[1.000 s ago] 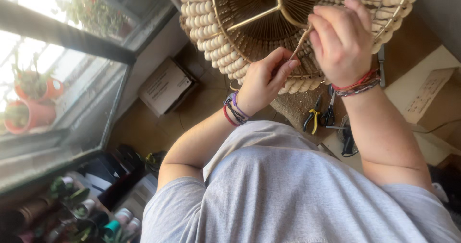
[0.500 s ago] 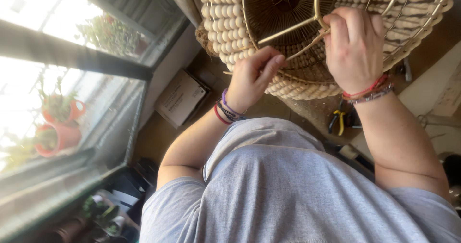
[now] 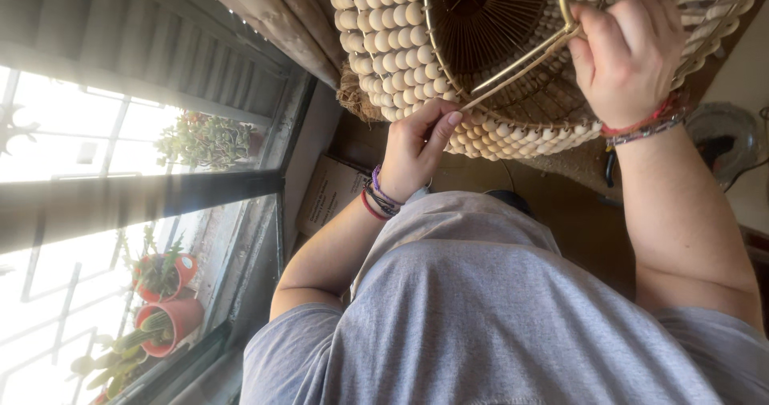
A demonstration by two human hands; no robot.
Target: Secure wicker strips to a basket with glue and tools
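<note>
Home craft corner beside a window.
Indicators: barred window, red plant pots on the sill, curtain, cardboard box.

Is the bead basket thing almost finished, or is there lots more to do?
Much looks done: rows of wooden beads already cover the round side of the beaded shade. In hand: the left hand pinches a thin strand at the rim, while the right hand grips the gold wire frame. Left: the strand's end is not yet fastened. How much of the far side stays bare cannot be seen.
</note>
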